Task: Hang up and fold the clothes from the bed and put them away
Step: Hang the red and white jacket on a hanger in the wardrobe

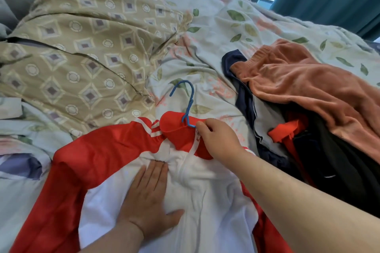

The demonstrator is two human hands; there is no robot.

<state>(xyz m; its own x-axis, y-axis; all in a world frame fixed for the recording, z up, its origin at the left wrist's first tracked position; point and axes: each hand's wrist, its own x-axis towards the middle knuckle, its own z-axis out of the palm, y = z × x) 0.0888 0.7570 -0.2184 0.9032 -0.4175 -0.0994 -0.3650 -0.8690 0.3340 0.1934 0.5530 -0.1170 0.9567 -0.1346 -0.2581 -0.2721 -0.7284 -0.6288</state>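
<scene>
On the floral sheet of the bed (226, 33), a red-and-white jacket (216, 211) is lying front up, its collar pointing away from the person. The left hand (148, 197) is lying flat on the jacket's white chest just below the collar, fingers straight and together, pressing the cloth. The right hand (218, 139) is reaching to the collar's right edge, thumb and forefinger curling in a pinch on the red cloth by the top of the zip. A blue hanger (190, 107) is sticking out of the collar, its hook resting on the sheet just beyond the jacket. One of its arms is touching the right fingertips, and whether the pinch is also taking in that arm is hard to tell. The rest of the hanger is lying hidden inside the jacket. To the jacket's right a pile of clothes (298, 80) is sitting, a pinkish-orange fleece covering most of the navy, black and red pieces under it. Beyond the jacket's left sleeve a beige patterned quilt (82, 47) is lying bunched. The jacket's hem and sleeve ends are running out of view.
</scene>
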